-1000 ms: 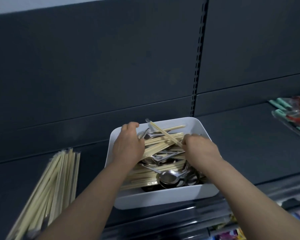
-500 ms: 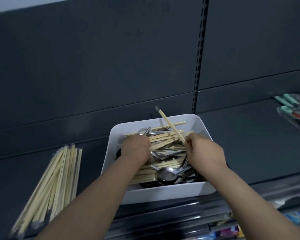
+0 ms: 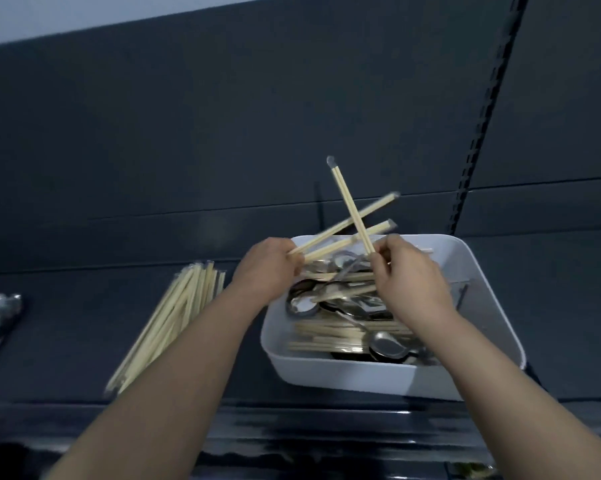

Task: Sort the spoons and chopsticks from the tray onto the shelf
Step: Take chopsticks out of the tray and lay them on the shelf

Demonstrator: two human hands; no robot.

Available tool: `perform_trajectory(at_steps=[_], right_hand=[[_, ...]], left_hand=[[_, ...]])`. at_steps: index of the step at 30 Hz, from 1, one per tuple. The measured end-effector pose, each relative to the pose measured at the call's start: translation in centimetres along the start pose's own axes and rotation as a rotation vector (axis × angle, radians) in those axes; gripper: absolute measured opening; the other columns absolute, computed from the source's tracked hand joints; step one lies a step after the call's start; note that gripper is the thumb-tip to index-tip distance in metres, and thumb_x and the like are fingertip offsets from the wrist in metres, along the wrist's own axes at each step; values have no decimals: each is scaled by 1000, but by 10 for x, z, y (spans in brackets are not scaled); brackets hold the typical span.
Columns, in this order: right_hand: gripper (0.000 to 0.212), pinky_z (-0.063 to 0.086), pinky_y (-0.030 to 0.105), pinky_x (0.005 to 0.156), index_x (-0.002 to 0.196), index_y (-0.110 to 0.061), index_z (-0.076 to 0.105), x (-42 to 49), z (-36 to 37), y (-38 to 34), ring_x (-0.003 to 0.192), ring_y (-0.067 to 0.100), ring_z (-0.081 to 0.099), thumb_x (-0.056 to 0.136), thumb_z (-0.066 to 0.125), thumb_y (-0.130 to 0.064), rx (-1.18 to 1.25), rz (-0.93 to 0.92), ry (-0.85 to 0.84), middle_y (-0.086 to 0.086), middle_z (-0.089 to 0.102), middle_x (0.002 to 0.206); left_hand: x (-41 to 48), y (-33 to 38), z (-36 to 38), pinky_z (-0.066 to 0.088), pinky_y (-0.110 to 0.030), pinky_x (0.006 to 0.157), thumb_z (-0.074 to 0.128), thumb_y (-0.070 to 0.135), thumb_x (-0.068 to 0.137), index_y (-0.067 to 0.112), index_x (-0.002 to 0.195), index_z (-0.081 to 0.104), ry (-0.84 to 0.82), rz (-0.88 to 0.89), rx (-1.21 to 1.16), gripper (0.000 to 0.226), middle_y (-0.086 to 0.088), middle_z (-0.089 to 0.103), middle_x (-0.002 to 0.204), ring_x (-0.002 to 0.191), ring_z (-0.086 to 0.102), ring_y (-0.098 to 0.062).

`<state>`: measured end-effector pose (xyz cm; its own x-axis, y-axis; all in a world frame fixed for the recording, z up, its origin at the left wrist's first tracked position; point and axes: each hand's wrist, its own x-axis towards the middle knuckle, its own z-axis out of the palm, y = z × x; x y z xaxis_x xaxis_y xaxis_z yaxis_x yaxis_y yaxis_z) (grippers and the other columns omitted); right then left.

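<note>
Left hand (image 3: pixel 268 268) is gripping two chopstick pairs (image 3: pixel 327 232), right hand (image 3: pixel 408 277) is pinching a third pair (image 3: pixel 348 202), probably wrapped, above the tray (image 3: pixel 361 379), next heading to the chopstick pile (image 3: pixel 167 323).

There they are, your 2 arms, both bare as far back as the shot runs, slim and smooth, with the wrists a touch blurred. Your left hand (image 3: pixel 264 268), at the left rim of the white tray (image 3: pixel 361 379), is bare. Your right hand (image 3: pixel 410 278), over the tray's far half, is bare as well.
</note>
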<state>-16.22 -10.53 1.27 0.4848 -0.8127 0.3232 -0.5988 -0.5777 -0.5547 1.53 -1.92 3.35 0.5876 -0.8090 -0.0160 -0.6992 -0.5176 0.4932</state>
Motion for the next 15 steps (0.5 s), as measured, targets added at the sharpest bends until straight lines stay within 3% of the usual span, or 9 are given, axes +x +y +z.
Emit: perform_trajectory(at_steps=[4, 6, 11, 15], right_hand=[[7, 37, 34, 65, 98, -22, 52, -1, 34, -62, 91, 31, 60, 94, 48, -27, 18, -122, -90, 0, 67, 96], [8, 36, 33, 65, 99, -22, 53, -5, 57, -91, 90, 30, 60, 94, 48, -25, 37, -145, -142, 1, 67, 95], [21, 45, 36, 75, 114, -17, 53, -30, 118, -146, 99, 34, 61, 93, 48, -17, -48, -125, -295, 7, 67, 105], [23, 44, 36, 70, 112, -13, 51, -39, 154, -166, 94, 36, 61, 90, 47, -9, -137, -61, -323, 12, 64, 104]], left_hand=[[-15, -64, -30, 52, -42, 79, 49, 22, 96, 6, 86, 66, 160, -154, -77, 25, -16, 69, 91, 88, 64, -35], [-22, -102, -37, 54, -46, 78, 47, 23, 91, 5, 80, 64, 194, -224, -182, 27, -22, 69, 93, 89, 66, -39], [-41, -192, -50, 58, -49, 78, 46, 10, 91, 2, 86, 63, 110, -404, -277, 19, -24, 67, 96, 91, 66, -39], [-48, -230, -54, 58, -45, 78, 45, 9, 90, 6, 82, 60, 56, -424, -261, 17, -17, 67, 94, 87, 65, -33]])
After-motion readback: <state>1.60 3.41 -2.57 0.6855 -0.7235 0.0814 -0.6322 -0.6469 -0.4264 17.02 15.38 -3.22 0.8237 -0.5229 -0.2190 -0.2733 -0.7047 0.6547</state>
